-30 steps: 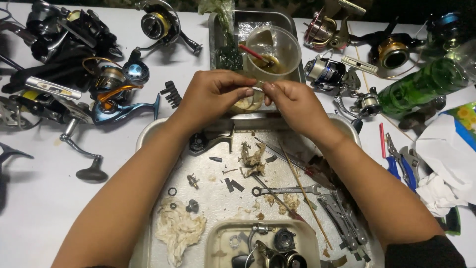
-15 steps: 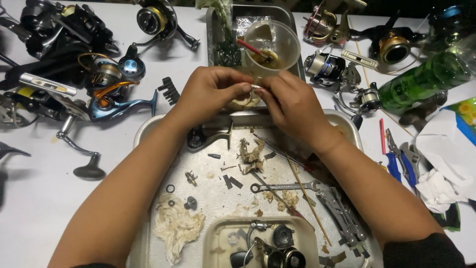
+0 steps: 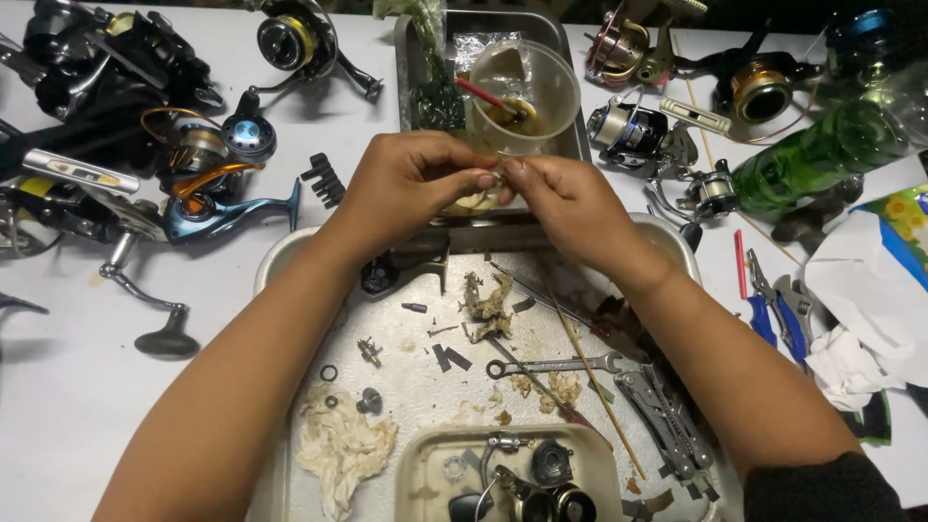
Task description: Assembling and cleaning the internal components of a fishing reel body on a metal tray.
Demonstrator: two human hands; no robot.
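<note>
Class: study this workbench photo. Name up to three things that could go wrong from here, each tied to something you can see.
1. The small part pinched between the left hand and right hand might slip and get lost among the loose bits on the tray.
2. The right hand is close to the cup and could tip it.
3. Washers lie near the rag and may be swept off.

a white-and-blue flowered packet (image 3: 884, 266) (crumpled) lies at the table's right edge.

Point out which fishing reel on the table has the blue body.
The blue-bodied spinning reel left of the left hand, with an orange-trimmed spool; the other reels are black, silver, pink or gold.
</note>
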